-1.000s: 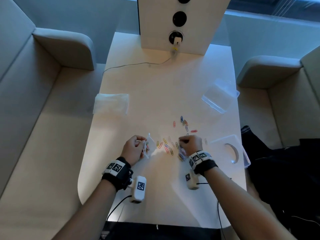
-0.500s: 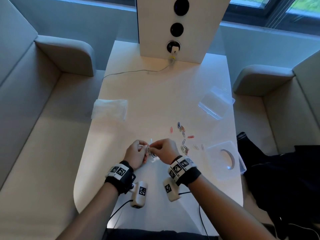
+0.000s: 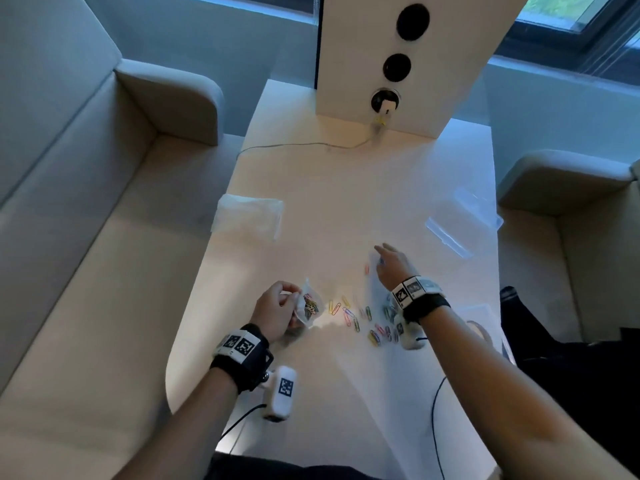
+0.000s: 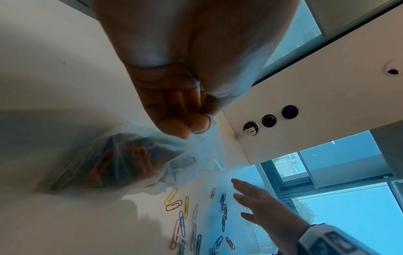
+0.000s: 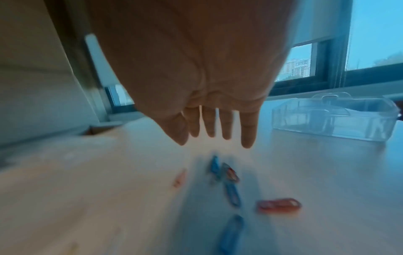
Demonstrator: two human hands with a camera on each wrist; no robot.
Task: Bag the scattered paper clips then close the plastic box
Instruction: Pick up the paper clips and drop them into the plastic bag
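My left hand [image 3: 277, 306] [image 4: 185, 124] pinches the rim of a small clear plastic bag [image 3: 309, 306] [image 4: 122, 158] that holds several coloured paper clips. More coloured paper clips [image 3: 353, 315] [image 4: 185, 217] [image 5: 231, 186] lie scattered on the white table [image 3: 346, 188], between my hands and under my right wrist. My right hand [image 3: 389, 261] [image 5: 218, 132] hovers open, fingers straight, over the far clips, holding nothing. The clear plastic box [image 3: 465, 220] [image 5: 335, 117] sits open at the table's right edge. Its lid [image 3: 479, 315] lies nearer me, partly hidden by my right arm.
A folded white cloth [image 3: 247, 220] lies on the table's left side. A white panel with round sockets [image 3: 405, 60] stands at the far end, a thin cable [image 3: 298, 145] running from it. Padded benches [image 3: 86, 237] flank the table.
My right hand left the bag's mouth and reached forward and right, fingers spread over the far clips. My left hand kept hold of the bag.
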